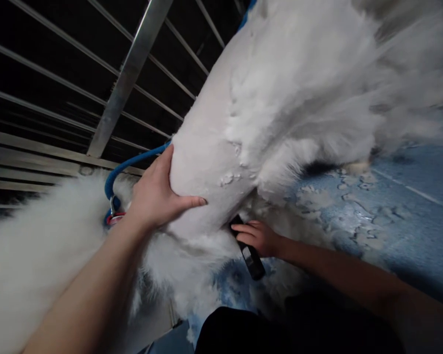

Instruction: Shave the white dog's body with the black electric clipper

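A white dog (280,98) fills the middle of the view, its flank clipped short and long fluffy fur left along the back and rear. My left hand (158,194) lies on the clipped flank near the shoulder, fingers wrapped round the body and thumb stretched across it. My right hand (258,238) is under the dog's belly, closed round a black hair clipper (249,250) whose head points up into the fur. The clipper's tip is hidden in the coat.
A blue leash (133,164) with a metal clip loops at the dog's neck. Metal cage bars (129,73) stand behind at the left. The blue table surface (391,211) is strewn with tufts of cut white fur (317,196).
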Available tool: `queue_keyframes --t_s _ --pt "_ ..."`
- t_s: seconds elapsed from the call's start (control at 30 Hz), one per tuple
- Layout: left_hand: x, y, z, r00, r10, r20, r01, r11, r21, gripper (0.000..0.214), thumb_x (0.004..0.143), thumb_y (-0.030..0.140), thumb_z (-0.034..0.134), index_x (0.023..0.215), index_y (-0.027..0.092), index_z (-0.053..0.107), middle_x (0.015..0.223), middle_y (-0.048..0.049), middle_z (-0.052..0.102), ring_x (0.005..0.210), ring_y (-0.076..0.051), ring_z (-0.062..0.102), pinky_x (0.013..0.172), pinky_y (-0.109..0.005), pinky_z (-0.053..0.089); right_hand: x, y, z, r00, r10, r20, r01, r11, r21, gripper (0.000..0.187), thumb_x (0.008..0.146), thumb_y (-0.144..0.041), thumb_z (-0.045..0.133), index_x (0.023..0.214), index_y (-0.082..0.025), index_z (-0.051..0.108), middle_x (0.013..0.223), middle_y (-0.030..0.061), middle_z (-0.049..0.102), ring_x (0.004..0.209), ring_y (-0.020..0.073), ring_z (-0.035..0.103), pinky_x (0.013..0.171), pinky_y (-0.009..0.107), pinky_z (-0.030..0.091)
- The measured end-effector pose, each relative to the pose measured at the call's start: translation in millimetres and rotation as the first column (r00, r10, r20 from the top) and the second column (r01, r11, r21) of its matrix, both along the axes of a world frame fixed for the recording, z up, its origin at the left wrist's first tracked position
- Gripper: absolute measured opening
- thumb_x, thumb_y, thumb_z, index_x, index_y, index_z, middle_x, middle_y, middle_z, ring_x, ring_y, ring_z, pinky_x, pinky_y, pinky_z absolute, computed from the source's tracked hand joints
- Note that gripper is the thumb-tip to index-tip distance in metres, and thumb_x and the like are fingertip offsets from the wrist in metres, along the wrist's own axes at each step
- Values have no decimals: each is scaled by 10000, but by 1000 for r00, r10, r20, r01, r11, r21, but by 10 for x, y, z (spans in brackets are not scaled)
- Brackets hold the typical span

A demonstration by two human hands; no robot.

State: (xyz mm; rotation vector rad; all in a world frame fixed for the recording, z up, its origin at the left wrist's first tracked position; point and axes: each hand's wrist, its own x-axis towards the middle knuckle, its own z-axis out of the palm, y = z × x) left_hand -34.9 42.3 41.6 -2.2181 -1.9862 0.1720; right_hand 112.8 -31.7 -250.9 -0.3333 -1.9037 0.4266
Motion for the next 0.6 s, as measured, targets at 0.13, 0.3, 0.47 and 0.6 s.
queue_keyframes --t_s 0.13,0.3,0.47,0.6 --pt "18 12 -1 1000 -4 4 4 1000 2 1305 473 807 750 1536 279 207 1533 -104 415 1370 -426 416 1110 -579 406 42 -42 321 998 22 -63 -15 993 119 186 912 -226 482 811 -238 638 1161 15 720 752 134 612 745 304 479" --pt "37 9 -3 1000 -5 12 5 1000 -18 1293 493 883 654 1540 289 182 1546 -106 394 1382 -416 405 1115 -573 405 -53 69 229 998 -18 -60 23 995 92 225 932 -212 447 817 -218 641 1124 38 727 758 139 603 739 296 471" --pt "63 -1 -5 998 -38 41 38 999 -7 1250 531 929 573 1534 288 194 1558 -84 374 1386 -419 396 1135 -596 375 -187 99 -120 1000 16 2 -16 998 64 197 927 -217 466 897 -218 662 1173 55 713 792 155 625 776 320 470" --pt "54 -1 -14 999 -18 51 18 1000 4 1268 508 955 549 1534 290 212 1545 -87 396 1384 -417 401 1124 -589 387 -184 134 -333 993 29 115 -26 999 -24 225 907 -215 464 991 -183 670 1211 115 697 910 193 654 779 343 474"
